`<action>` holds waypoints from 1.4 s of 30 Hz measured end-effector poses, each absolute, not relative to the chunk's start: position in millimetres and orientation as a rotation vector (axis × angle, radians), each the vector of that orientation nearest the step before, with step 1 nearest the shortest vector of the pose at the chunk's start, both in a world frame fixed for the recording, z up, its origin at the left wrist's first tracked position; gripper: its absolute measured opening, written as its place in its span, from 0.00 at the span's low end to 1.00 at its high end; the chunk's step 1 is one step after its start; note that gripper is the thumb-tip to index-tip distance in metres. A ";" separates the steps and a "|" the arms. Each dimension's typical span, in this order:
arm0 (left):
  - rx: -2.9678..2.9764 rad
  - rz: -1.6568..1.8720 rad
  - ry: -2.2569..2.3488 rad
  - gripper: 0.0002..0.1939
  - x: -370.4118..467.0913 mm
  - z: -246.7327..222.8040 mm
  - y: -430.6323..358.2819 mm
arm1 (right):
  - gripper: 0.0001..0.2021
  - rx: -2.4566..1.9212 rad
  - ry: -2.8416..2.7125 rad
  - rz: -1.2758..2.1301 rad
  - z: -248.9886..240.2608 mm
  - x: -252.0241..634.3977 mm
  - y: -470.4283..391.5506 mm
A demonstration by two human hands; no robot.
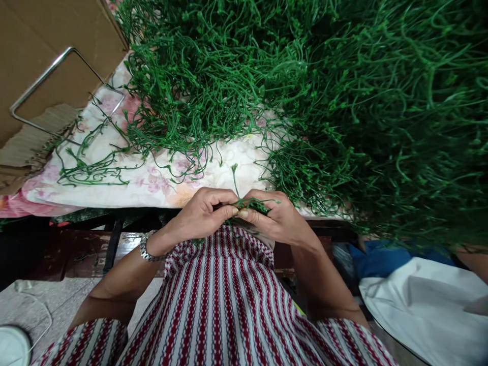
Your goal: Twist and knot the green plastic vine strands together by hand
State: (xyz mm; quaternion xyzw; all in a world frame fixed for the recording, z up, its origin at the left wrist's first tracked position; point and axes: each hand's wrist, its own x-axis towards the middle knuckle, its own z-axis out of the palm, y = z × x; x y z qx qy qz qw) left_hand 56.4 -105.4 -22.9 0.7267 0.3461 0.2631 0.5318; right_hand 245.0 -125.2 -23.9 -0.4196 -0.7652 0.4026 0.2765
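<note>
Both hands meet at the table's near edge, in front of my striped clothing. My left hand (pixel 206 212) is closed, thumb and forefinger pinching a thin green plant stem (pixel 235 180) that pokes upward with a small tufted tip. Against it, my right hand (pixel 276 218) is also closed, with green stems (pixel 261 204) lying across its fingers and thumb. The two thumb tips almost touch. How many stems are pinched is hidden by the fingers. Just beyond the hands spreads a large heap of similar curly green stems (pixel 213 76).
A floral cloth (pixel 160 178) covers the table. At left stand a cardboard box (pixel 46 46) and a bent metal wire frame (pixel 41 79), with a small loose cluster of stems (pixel 91 170) nearby. White fabric (pixel 427 310) and part of another person's arm appear at the lower right.
</note>
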 end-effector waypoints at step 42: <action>0.917 0.341 0.685 0.18 48.7 -30.3 -102.7 | 0.02 -1.005 -1.738 0.738 -26.4 247.3 -123.1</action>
